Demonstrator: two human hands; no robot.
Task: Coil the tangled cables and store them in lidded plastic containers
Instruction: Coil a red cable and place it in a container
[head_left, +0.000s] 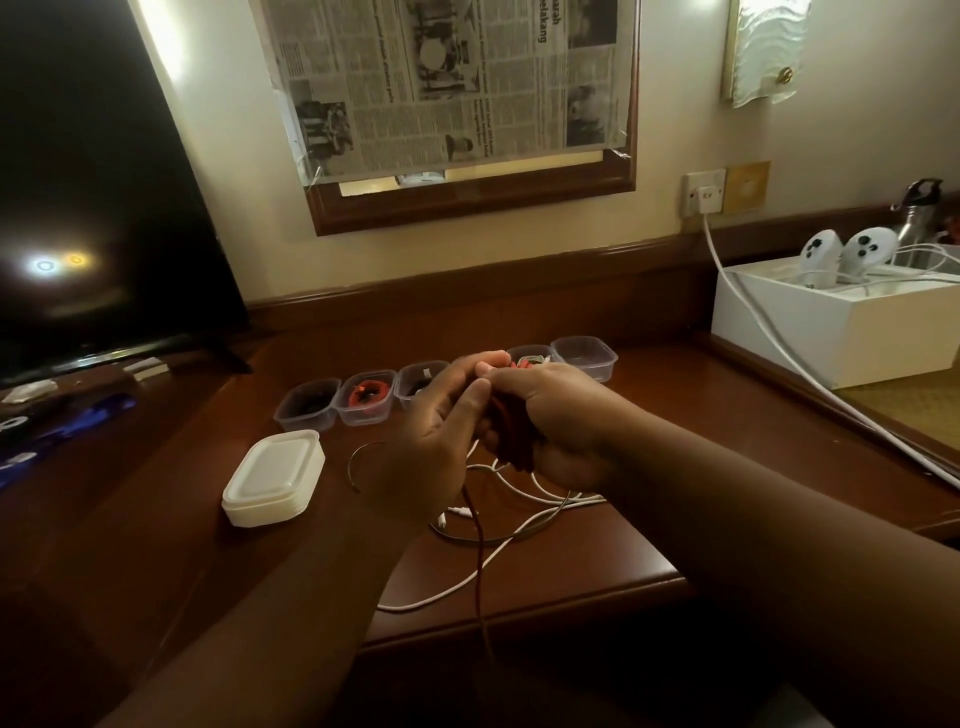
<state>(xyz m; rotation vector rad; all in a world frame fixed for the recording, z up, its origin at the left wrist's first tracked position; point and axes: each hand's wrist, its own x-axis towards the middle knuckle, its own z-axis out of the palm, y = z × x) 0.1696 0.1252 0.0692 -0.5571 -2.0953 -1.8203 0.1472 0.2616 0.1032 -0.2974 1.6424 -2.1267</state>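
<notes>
A white cable lies loose on the tabletop under the hands. The left hand and right hand both grip a coiled red cable. Behind them stands the row of containers.

Left hand and right hand grip a red cable coil above the desk.

Bare desk left of stacked lids; white cables strewn before the container row.
</notes>
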